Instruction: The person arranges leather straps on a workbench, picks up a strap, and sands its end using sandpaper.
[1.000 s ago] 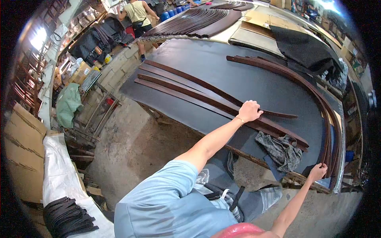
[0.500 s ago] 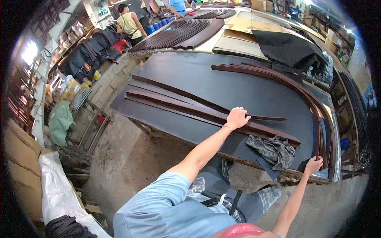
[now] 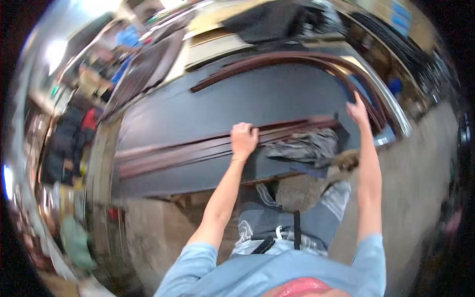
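Observation:
My left hand (image 3: 244, 141) is closed over the long straight dark brown strips (image 3: 183, 157), fingers curled at their upper edge. These strips lie side by side across the dark tabletop (image 3: 163, 111). At the right, my right hand (image 3: 358, 111) grips the inner side of a curved bundle of dark brown strips (image 3: 292, 57), near its near end; motion blur softens the fingers. Between the hands, a crumpled grey cloth (image 3: 304, 146) lies against the right ends of the straight strips.
Dark sheet material (image 3: 264, 22) and boards (image 3: 217, 48) lie beyond the tabletop. A stack of dark strips (image 3: 148, 62) is at the far left. A person in blue (image 3: 128, 37) is blurred in the background. Hanging black strips (image 3: 396, 44) line the right side.
The view has swung to the right and blurred. My right hand has moved from the bundle's end to farther along its inner side. The straight strips now lie closer together under my left hand.

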Demonstrator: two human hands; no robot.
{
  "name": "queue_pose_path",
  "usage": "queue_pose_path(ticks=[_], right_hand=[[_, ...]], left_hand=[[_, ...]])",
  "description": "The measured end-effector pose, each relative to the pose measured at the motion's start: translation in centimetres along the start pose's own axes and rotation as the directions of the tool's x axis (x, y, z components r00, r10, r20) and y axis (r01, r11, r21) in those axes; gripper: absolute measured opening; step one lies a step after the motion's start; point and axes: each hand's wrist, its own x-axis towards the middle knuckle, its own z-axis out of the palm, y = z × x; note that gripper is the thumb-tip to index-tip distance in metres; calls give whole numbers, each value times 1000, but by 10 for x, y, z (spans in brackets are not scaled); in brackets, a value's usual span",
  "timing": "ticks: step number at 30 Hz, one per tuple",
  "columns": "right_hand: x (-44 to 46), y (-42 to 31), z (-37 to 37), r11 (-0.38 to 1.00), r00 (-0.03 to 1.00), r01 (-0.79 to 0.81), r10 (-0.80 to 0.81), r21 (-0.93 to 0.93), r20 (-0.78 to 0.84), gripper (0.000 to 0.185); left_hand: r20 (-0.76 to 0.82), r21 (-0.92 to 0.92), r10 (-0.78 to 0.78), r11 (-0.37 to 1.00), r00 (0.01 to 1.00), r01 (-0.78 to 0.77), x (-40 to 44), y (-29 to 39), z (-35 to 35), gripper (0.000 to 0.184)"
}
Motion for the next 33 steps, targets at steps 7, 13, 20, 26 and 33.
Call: queue_pose_path(ticks=[7, 13, 20, 26, 33], right_hand=[[34, -54, -9, 975, 961, -140, 176, -171, 212, 78], [31, -101, 20, 899, 831, -113, 318, -423, 456, 54], [-2, -112, 73, 958, 663, -137, 278, -254, 695, 48], [-69, -80, 159, 873, 948, 271, -169, -406, 271, 23], [-83, -69, 160, 856, 913, 406, -391, -319, 114, 22]], left_hand=[[8, -6, -41, 999, 999, 41, 1, 6, -4, 22], [-7, -25, -63, 998, 998, 63, -2, 1, 0, 28], [4, -15, -78, 997, 997, 78, -2, 1, 0, 26], [8, -81, -80, 993, 997, 80, -2, -1, 2, 28], [-36, -55, -47, 997, 998, 45, -2, 1, -2, 27]])
